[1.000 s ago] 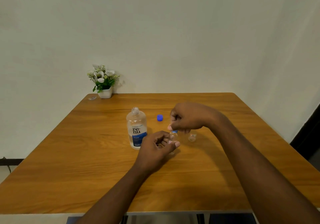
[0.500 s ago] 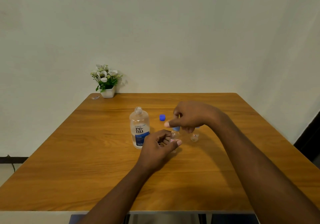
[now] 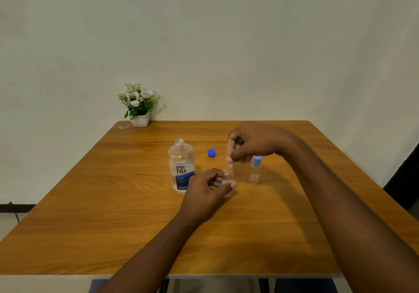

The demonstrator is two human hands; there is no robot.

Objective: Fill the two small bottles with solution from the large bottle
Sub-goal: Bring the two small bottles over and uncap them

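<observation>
lg bottle (image 3: pixel 181 170) uncapped, part full | capped sm bottle (image 3: pixel 254 170) upright

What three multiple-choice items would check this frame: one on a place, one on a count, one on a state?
1. Where does the loose blue cap lie?
A. On the table behind the small bottles, right of the large bottle
B. On the large bottle
C. Beside the flower pot

2. How many small bottles show?
A. One
B. Two
C. Four

3. What is the state of the large bottle?
A. Lying on its side
B. Capped
C. Upright with its neck open

Answers:
1. A: the cap sits on the bare table between the large bottle and the right hand.
2. B: the left hand holds one small bottle, and a second small bottle with a light blue cap stands to its right.
3. C: it stands upright and its threaded neck is bare.
</observation>
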